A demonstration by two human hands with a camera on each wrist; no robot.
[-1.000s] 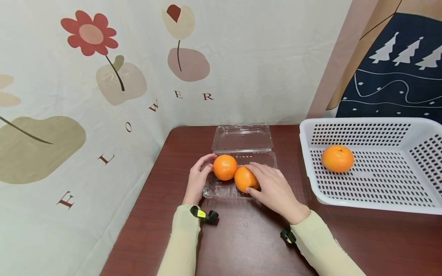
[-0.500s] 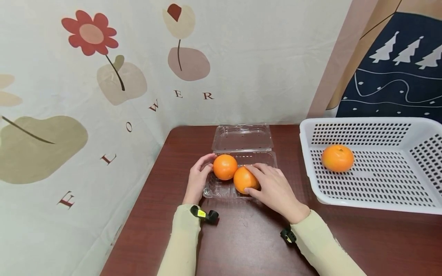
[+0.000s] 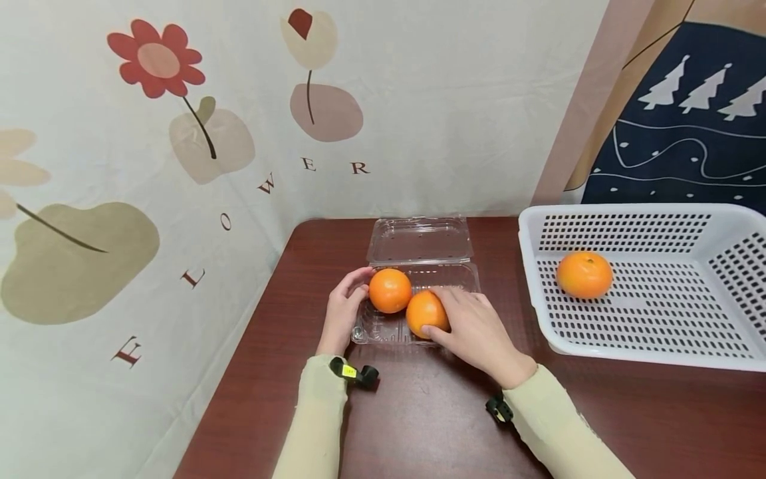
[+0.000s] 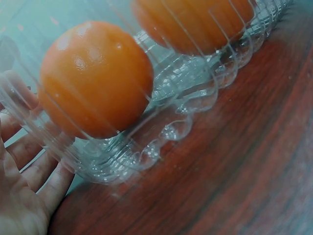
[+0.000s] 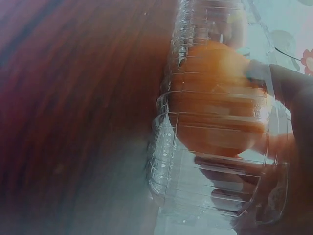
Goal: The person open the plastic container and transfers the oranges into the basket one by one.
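An open, hinged clear plastic clamshell box (image 3: 383,329) lies on the table, its lid (image 3: 421,241) folded back toward the wall. Inside its left part sits one orange (image 3: 390,291). A second orange (image 3: 426,314) is in the front middle, gripped by my right hand (image 3: 479,332), thumb on the near side and fingers over its right side. At the left end, my left hand (image 3: 342,309) holds the box by its wall. Its fingers (image 4: 41,169) show along the outside in the left wrist view. Through the clear wall, the right wrist view shows the gripped orange (image 5: 220,103).
To the right stands a white perforated plastic basket (image 3: 652,356) with one orange (image 3: 584,275) in it. A cloth with printed flowers (image 3: 449,100) hangs behind and left of the dark red wooden table (image 3: 419,412).
The orange under my right hand has turned and shifted slightly toward me, the right fingers moving a little with it. My left hand, the box and the other oranges look the same.
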